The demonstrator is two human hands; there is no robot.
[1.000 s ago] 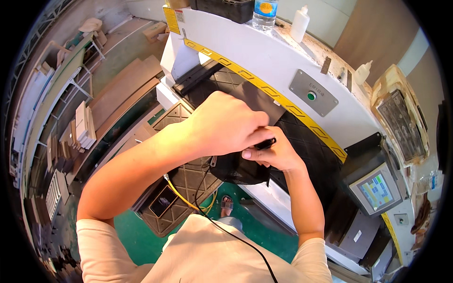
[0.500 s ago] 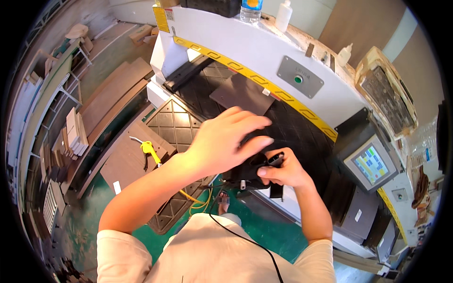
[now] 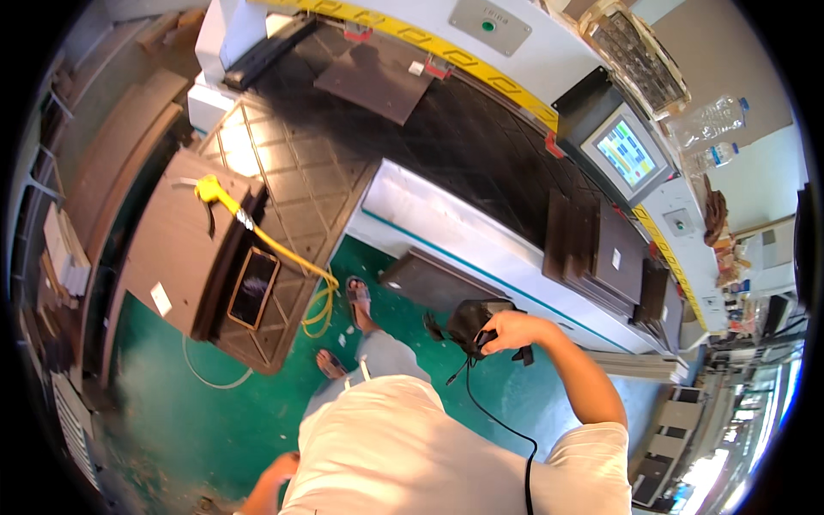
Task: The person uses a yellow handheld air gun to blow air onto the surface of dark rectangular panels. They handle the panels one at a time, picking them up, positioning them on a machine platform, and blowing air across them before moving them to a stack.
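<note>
Beside machine: right hand [image 3: 506,330] grips one black pouch [image 3: 476,319].

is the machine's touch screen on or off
On: the touch screen glows with coloured blocks, angled up beside the black machine bed.

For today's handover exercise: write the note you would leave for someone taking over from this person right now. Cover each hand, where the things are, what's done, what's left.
Right hand: gripping a black floppy piece with a black cable hanging below it, held over the green floor.
Left hand: low beside the body, apparently empty.
Machine bed: one dark sheet lies on it; dark panels stacked at its right end.
Done: piece is off the bed.
Left: piece not yet set down.
</note>
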